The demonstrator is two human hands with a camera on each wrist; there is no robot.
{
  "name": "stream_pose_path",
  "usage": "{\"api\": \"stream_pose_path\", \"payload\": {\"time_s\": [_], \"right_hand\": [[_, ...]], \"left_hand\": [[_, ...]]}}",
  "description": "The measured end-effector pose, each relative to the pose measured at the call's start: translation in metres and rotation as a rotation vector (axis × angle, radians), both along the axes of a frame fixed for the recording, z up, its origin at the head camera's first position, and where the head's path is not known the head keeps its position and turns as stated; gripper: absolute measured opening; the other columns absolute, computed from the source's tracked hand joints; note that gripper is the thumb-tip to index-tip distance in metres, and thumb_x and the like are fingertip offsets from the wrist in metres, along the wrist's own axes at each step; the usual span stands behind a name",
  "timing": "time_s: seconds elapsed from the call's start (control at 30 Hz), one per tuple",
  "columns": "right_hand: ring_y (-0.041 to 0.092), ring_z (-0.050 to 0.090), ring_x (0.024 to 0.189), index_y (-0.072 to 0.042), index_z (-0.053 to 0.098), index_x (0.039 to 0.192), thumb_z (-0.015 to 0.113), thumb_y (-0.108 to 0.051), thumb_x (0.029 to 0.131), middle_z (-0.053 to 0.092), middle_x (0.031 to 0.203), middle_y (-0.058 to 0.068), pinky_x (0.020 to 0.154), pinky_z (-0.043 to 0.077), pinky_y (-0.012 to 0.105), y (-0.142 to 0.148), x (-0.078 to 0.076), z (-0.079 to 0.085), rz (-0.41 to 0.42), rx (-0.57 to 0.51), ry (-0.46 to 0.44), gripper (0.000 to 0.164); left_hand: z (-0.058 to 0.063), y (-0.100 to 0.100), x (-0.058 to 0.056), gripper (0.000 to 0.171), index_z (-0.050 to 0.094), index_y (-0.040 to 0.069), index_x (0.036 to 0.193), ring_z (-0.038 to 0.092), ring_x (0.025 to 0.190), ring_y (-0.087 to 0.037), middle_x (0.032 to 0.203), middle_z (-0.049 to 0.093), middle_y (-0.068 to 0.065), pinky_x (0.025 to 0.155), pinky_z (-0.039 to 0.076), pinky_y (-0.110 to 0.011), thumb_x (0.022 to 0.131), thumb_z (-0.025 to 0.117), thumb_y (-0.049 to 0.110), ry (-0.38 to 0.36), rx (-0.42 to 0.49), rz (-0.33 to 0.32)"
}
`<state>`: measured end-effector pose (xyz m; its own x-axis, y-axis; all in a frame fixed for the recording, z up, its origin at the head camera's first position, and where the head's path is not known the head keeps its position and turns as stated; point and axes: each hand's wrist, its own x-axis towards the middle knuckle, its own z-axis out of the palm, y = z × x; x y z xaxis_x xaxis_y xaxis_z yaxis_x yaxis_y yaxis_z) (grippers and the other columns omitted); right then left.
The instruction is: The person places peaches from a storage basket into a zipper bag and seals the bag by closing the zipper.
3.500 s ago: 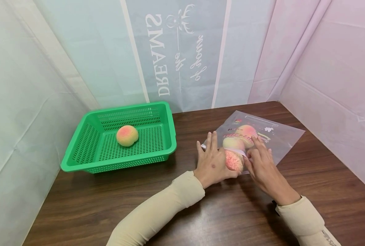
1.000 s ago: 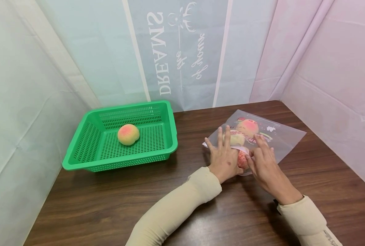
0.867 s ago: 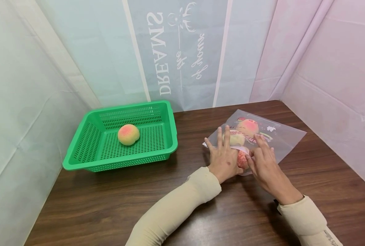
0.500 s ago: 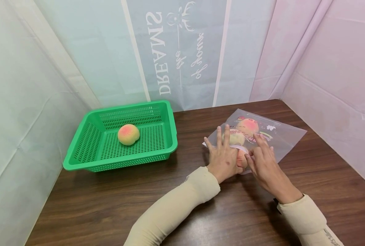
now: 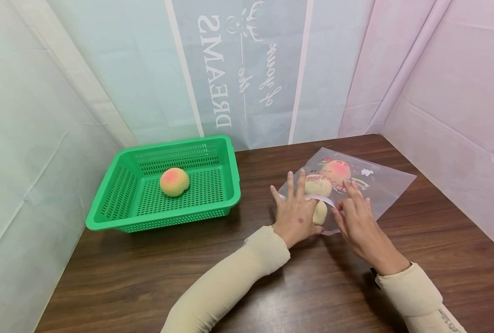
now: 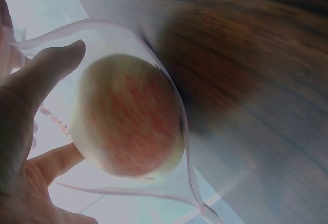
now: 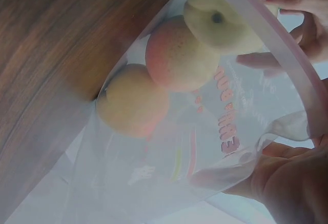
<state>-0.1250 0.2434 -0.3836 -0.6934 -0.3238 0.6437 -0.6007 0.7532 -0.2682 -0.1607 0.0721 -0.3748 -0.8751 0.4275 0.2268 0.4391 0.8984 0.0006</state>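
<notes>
A clear printed plastic bag (image 5: 386, 185) lies on the table with two peaches inside, a far peach (image 5: 337, 169) and a middle peach (image 5: 319, 188). A third peach (image 5: 320, 213) sits just within the bag's mouth, its pale side up in the head view. Beside it, my left hand (image 5: 293, 216) has its fingers spread, some reaching over and into the opening. The left wrist view has this peach (image 6: 130, 116) between the bag's edges, close to the thumb. My right hand (image 5: 360, 231) pinches the bag's rim on the right side of the mouth.
A green plastic basket (image 5: 176, 212) stands at the back left, holding one peach (image 5: 174, 181). The dark wooden table (image 5: 313, 296) meets fabric-covered walls at the back and both sides.
The nearest peach has rolled from its red side to its pale side within the bag's mouth. My left hand has drawn slightly left away from it; my right hand stays on the rim.
</notes>
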Motion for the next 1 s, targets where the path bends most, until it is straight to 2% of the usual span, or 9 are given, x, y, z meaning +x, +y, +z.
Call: {"api": "stream_pose_path", "payload": {"time_s": [0.13, 0.33, 0.67, 0.87, 1.0], "right_hand": [[0.056, 0.034, 0.136, -0.001, 0.049, 0.088, 0.041, -0.033, 0.108, 0.038, 0.148, 0.034, 0.089, 0.028, 0.083, 0.0, 0.0, 0.0, -0.003, 0.001, 0.002, 0.039], [0.056, 0.032, 0.137, -0.001, 0.05, 0.089, 0.046, -0.027, 0.107, 0.037, 0.149, 0.033, 0.09, 0.027, 0.083, 0.0, 0.0, 0.0, -0.001, 0.002, -0.009, 0.032], [0.056, 0.031, 0.138, -0.002, 0.049, 0.091, 0.047, -0.027, 0.107, 0.036, 0.149, 0.033, 0.091, 0.025, 0.083, 0.0, 0.0, -0.002, 0.005, -0.011, -0.021, 0.031], [0.055, 0.03, 0.139, -0.002, 0.05, 0.09, 0.049, -0.027, 0.106, 0.036, 0.149, 0.033, 0.092, 0.024, 0.083, 0.0, 0.0, -0.003, 0.004, -0.022, -0.032, 0.03], [0.055, 0.031, 0.138, -0.001, 0.05, 0.09, 0.054, -0.021, 0.104, 0.037, 0.149, 0.033, 0.092, 0.024, 0.083, -0.001, 0.001, -0.003, 0.001, -0.026, -0.022, 0.024]], "left_hand": [[0.001, -0.011, 0.002, 0.08, 0.064, 0.031, 0.134, 0.011, 0.149, -0.046, 0.164, 0.015, -0.02, 0.1, 0.026, -0.078, 0.065, 0.084, 0.066, 0.011, 0.045, -0.028], [0.001, -0.023, 0.004, 0.077, 0.065, 0.029, 0.132, 0.012, 0.148, -0.048, 0.163, 0.015, -0.022, 0.1, 0.026, -0.078, 0.067, 0.083, 0.066, 0.018, 0.057, -0.044], [0.001, -0.04, 0.008, 0.07, 0.065, 0.03, 0.123, 0.014, 0.148, -0.047, 0.162, 0.018, -0.021, 0.103, 0.028, -0.074, 0.066, 0.084, 0.065, 0.014, 0.044, -0.016], [0.002, -0.048, 0.009, 0.074, 0.064, 0.032, 0.13, 0.013, 0.148, -0.047, 0.164, 0.014, -0.021, 0.107, 0.026, -0.071, 0.067, 0.083, 0.065, -0.018, 0.062, -0.009], [0.003, -0.053, 0.009, 0.074, 0.064, 0.032, 0.131, 0.011, 0.149, -0.047, 0.164, 0.013, -0.021, 0.109, 0.024, -0.069, 0.067, 0.084, 0.064, -0.034, 0.08, 0.001]]}}
